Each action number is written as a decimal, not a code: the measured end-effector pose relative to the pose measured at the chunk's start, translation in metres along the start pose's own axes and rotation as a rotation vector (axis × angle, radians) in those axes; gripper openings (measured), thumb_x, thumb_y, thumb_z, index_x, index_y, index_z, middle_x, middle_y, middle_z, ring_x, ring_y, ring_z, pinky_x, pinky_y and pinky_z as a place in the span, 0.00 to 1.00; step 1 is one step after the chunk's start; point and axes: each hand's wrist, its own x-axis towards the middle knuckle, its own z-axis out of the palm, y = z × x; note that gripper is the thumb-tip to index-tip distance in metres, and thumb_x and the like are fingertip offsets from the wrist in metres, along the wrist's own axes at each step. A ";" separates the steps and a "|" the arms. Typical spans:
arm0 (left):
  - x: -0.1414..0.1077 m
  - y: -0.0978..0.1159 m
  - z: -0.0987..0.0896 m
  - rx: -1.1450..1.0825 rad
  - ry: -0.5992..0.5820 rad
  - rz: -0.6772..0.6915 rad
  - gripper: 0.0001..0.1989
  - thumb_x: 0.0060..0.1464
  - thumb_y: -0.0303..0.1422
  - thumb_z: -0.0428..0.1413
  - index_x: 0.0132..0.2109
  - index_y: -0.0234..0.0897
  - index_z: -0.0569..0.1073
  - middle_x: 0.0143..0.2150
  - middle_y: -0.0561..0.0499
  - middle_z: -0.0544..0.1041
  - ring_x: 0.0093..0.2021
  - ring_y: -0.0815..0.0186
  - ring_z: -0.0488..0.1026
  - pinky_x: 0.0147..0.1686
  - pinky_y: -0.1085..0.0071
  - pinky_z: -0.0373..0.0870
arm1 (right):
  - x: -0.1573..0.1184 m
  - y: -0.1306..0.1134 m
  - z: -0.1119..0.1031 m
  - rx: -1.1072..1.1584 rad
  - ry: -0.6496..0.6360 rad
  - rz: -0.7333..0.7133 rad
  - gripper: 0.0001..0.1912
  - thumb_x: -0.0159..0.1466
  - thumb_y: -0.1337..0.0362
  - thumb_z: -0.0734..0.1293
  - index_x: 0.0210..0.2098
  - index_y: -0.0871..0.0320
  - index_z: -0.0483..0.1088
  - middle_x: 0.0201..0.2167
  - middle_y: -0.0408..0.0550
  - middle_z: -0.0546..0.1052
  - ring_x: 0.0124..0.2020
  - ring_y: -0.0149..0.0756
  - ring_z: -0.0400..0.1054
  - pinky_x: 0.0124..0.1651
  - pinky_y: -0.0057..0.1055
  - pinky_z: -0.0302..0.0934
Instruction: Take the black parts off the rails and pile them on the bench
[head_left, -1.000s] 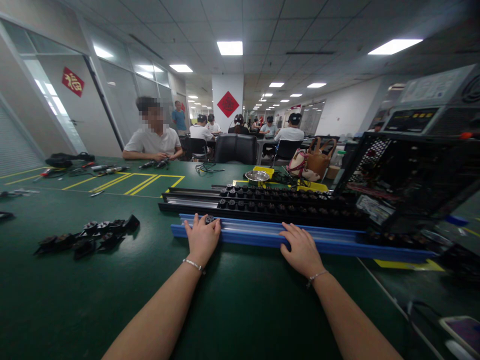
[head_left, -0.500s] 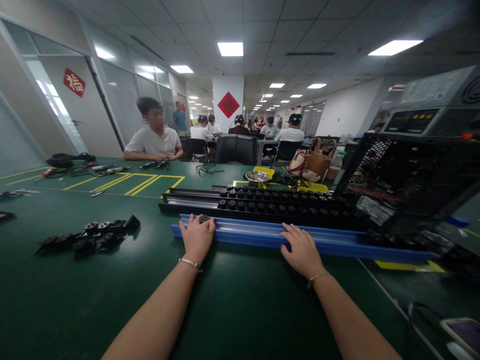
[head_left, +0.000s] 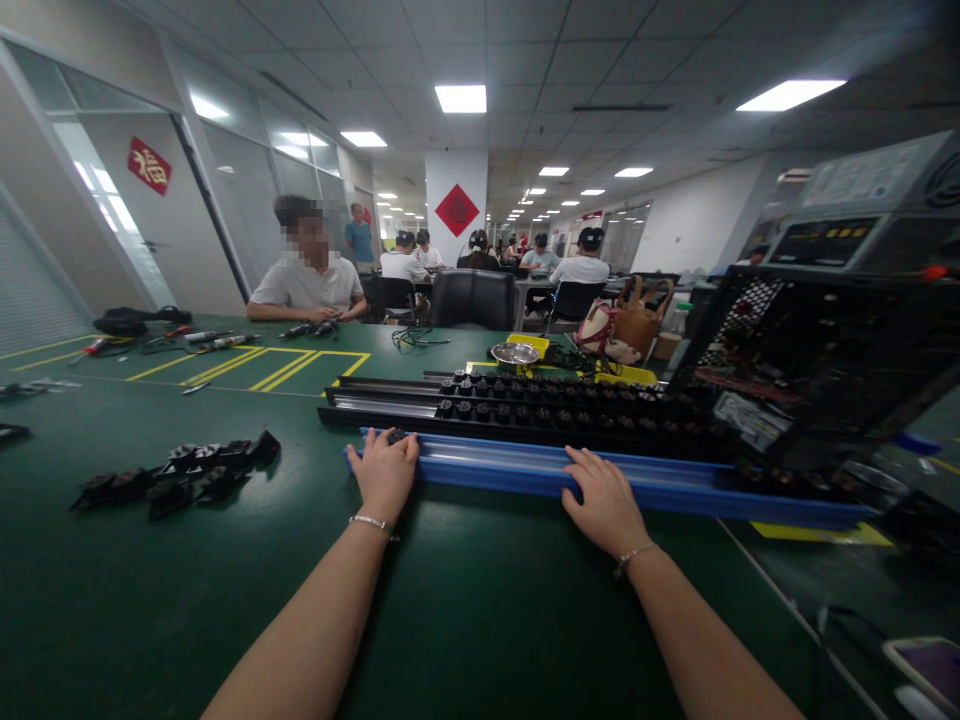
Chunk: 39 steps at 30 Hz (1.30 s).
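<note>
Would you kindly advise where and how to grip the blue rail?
Probably pinch the blue rail by its near wall, at two spread spots, from the front: it is long and open-topped, and a black rail crowds its far side.

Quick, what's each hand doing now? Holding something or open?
Left hand: closed on a small black part near the left end of the blue rail.
Right hand: open, resting on the blue rail.
</note>
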 end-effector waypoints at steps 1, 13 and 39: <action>0.000 -0.001 0.000 0.002 0.000 -0.005 0.18 0.60 0.41 0.44 0.42 0.50 0.79 0.53 0.47 0.74 0.60 0.48 0.60 0.56 0.39 0.48 | 0.000 0.000 0.000 0.002 0.000 0.001 0.15 0.58 0.62 0.59 0.42 0.55 0.71 0.59 0.47 0.65 0.61 0.43 0.54 0.62 0.48 0.47; 0.004 -0.008 0.001 -0.025 0.004 -0.063 0.18 0.60 0.41 0.43 0.42 0.49 0.78 0.52 0.48 0.74 0.61 0.48 0.58 0.56 0.38 0.47 | 0.001 0.001 0.003 -0.003 0.014 -0.006 0.13 0.59 0.61 0.59 0.39 0.56 0.70 0.59 0.48 0.66 0.61 0.44 0.55 0.61 0.47 0.47; 0.016 -0.028 0.005 -0.016 0.018 -0.161 0.20 0.60 0.42 0.43 0.42 0.45 0.79 0.52 0.47 0.74 0.58 0.53 0.61 0.50 0.58 0.61 | 0.001 0.002 0.004 -0.002 0.026 -0.014 0.12 0.58 0.61 0.59 0.39 0.56 0.70 0.59 0.48 0.66 0.61 0.44 0.55 0.61 0.47 0.48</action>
